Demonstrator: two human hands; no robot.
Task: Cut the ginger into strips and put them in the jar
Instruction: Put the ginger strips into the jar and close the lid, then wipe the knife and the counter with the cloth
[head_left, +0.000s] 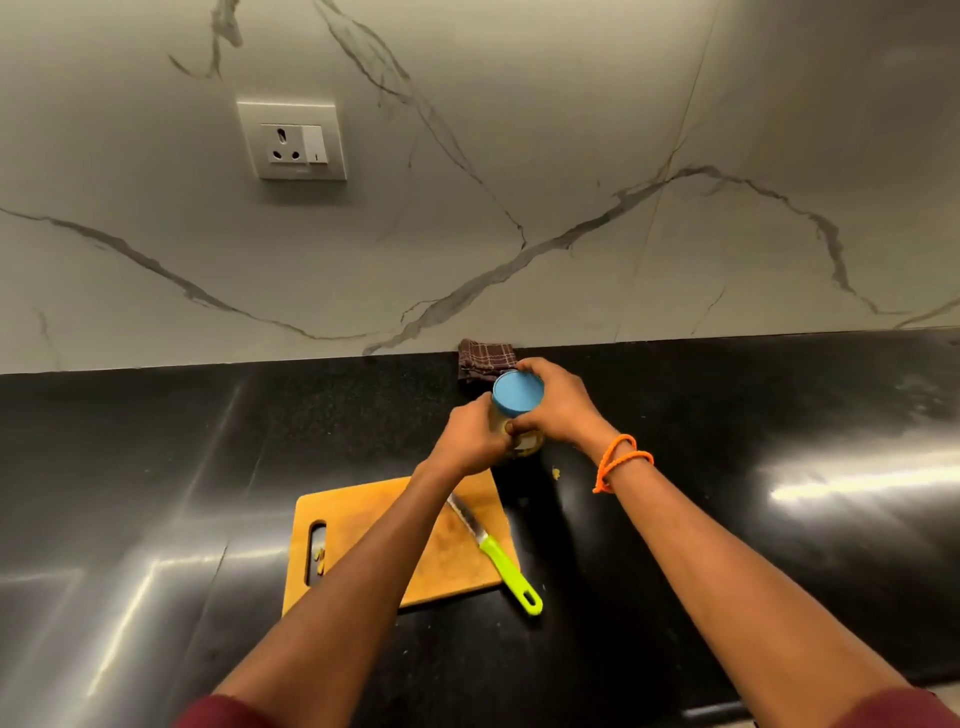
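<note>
Maroon sleeves (228, 712) are showing at the bottom edge, and both bare forearms are reaching forward over the black desk (130, 441). Going left to right, a wooden cutting board (363, 519) is lying flat on the desk with a few pale ginger bits (319, 557) sitting in its handle slot. A knife (493, 551) with a lime-green handle is resting across the board's right side, its handle end hanging past the edge. Beyond the board, the left hand (470, 441) is gripping the body of the jar (524, 441), which is standing on the desk with pale contents and a small white label too blurred to read. The right hand (553, 405), with an orange cord (618, 460) on its wrist, is curling round the jar's blue lid (517, 394). A checked brown cloth (483, 358) is lying just behind, against the marble wall.
</note>
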